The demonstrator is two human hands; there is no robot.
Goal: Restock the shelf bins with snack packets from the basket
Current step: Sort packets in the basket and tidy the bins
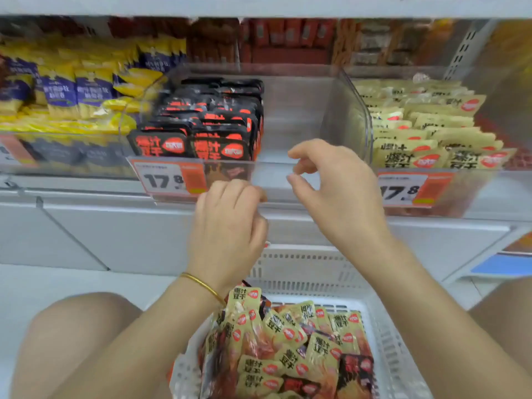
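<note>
On the white shelf, clear bins hold snack packets.

L hand: back to camera, fingers curled under, nothing seen in grip. R hand: raised beside it, apart, thumb and fingers loosely curled, holding nothing. Both forearms bare, 2 knees below.

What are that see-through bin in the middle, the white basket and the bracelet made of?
The middle bin looks like clear, glossy hard plastic: the shelf shows through its walls. The basket seems to be matt white moulded plastic, with rows of slots in its sides. The bangle on the left wrist is thin, shiny and gold-coloured, probably metal; which metal can't be told.
</note>
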